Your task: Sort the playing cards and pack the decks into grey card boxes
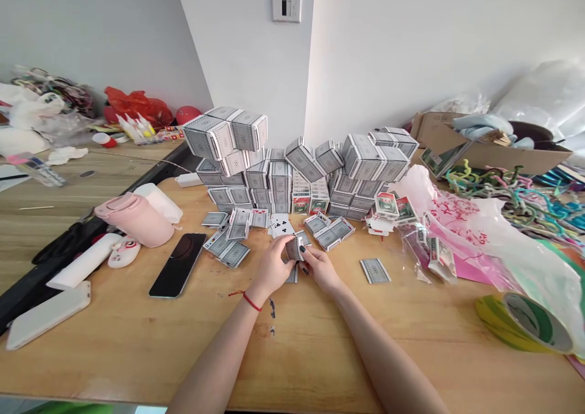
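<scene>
Playing cards (294, 248), thin and stiff with grey patterned backs, showed in the head view as a small bent bundle above the smooth wood-grain table (301, 353). The left hand (273, 269) clamped their left side, the right hand's (322, 271) fingers their right; behind rose boxy, sharp-edged card blocks (278, 179).

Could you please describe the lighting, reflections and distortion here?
Head view: the wall is brighter right of its corner; a faint reflection shows on the phone; the tape roll looks stretched; the held cards are too small to judge focus.
</scene>
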